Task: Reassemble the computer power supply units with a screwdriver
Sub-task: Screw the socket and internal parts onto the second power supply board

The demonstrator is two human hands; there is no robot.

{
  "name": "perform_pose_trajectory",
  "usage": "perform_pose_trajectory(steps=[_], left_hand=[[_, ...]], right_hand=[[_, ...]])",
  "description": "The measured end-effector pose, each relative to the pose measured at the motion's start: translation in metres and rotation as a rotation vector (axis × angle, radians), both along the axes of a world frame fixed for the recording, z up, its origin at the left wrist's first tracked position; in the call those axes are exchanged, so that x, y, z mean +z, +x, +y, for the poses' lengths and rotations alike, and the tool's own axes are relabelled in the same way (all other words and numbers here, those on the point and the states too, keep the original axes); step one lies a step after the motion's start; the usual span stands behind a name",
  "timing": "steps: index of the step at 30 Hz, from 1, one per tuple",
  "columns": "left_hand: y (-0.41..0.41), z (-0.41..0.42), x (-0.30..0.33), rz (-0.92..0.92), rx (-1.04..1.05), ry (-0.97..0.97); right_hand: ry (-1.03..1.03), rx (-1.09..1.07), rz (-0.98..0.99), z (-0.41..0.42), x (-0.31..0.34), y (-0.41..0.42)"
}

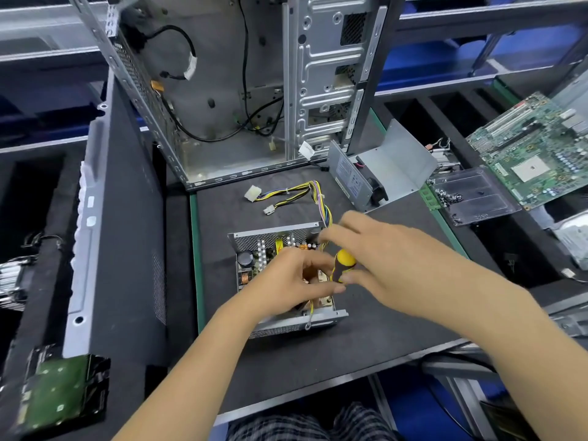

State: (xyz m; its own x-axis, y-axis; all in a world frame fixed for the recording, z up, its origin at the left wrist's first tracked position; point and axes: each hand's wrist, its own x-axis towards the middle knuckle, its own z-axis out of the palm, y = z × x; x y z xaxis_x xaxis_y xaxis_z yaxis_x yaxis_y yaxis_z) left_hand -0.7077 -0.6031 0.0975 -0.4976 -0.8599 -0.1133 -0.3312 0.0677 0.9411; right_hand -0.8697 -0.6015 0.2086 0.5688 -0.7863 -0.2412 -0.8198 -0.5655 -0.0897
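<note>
Two hands' fingers clamped on screwdriver (343, 265) over open power supply (280, 275); computer case (222, 90) behind.

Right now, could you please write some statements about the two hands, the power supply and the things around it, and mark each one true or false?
1. The right hand holds a screwdriver with a yellow and black handle. True.
2. The power supply under the hands has its cover on. False: it is open, and coils and other parts show inside.
3. The left hand reaches into the open power supply. True.
4. The green circuit board lies inside the computer case. False: it lies to the right, apart from the case.
5. A bundle of coloured wires runs from the power supply across the black mat. True.
</note>
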Motion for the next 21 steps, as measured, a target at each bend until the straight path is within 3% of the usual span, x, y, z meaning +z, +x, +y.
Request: perform_pose_trajectory(steps=[3, 7, 12, 17, 21], left_hand=[[0.001, -0.001, 0.001, 0.071, -0.031, 0.077], [-0.005, -0.003, 0.006, 0.040, -0.010, 0.024], [0.000, -0.002, 0.006, 0.072, -0.039, 0.024], [-0.008, 0.001, 0.003, 0.095, 0.054, 0.038], [-0.001, 0.001, 0.003, 0.104, 0.048, 0.062]], right_hand=[[0.018, 0.036, -0.023, -0.003, 0.000, 0.006], [-0.157, -0.066, 0.191, -0.005, 0.001, 0.011], [0.098, 0.071, -0.040, -0.008, 0.003, -0.002], [-0.161, -0.014, 0.169, -0.005, -0.005, 0.013], [0.025, 0.067, -0.020, -0.006, -0.004, 0.002]])
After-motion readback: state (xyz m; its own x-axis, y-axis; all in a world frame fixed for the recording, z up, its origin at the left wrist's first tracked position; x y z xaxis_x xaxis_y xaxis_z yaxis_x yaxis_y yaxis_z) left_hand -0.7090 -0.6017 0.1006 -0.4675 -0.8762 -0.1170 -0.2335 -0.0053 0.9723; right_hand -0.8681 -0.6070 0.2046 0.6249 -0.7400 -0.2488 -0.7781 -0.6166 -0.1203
